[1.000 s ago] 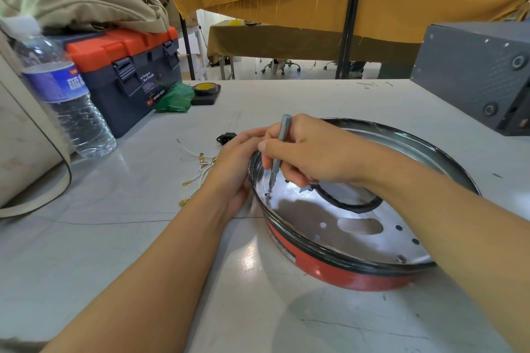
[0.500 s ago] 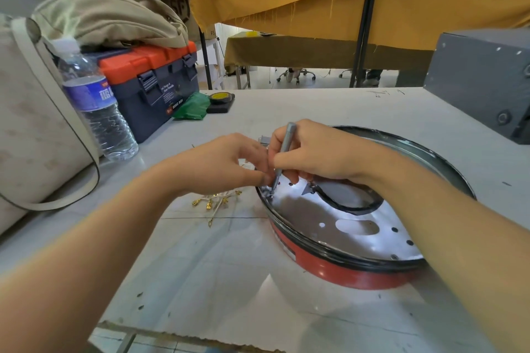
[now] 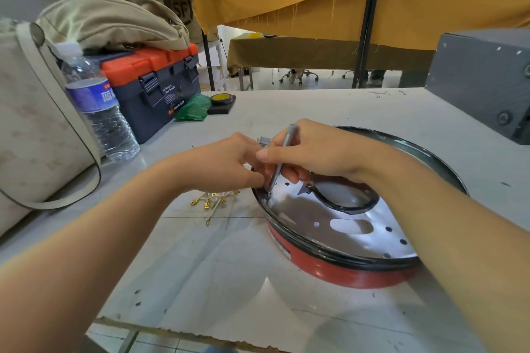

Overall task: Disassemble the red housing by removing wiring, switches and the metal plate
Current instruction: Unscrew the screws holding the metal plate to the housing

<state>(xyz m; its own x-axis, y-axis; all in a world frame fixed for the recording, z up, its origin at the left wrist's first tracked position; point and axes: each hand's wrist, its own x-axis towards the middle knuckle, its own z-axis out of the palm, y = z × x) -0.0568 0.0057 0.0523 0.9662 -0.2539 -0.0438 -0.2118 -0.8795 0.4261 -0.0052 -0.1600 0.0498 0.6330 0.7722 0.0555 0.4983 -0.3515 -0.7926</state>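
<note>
The round red housing lies on the white table, with a shiny perforated metal plate inside its black rim. My right hand grips a thin grey screwdriver, whose tip stands on the plate's left edge near the rim. My left hand pinches at the housing's left rim beside the tip. A small grey part shows just behind my fingers. Loose white wires with gold terminals lie on the table left of the housing.
A water bottle, a beige bag and an orange-lidded toolbox stand at the left. A green cloth and yellow tape roll lie behind. A grey box sits at the right. The table's front edge is close.
My left hand has lifted from gripping the housing's side to pinching at the rim by the screwdriver tip. The view has tilted up and back; the screwdriver stays at the same spot.
</note>
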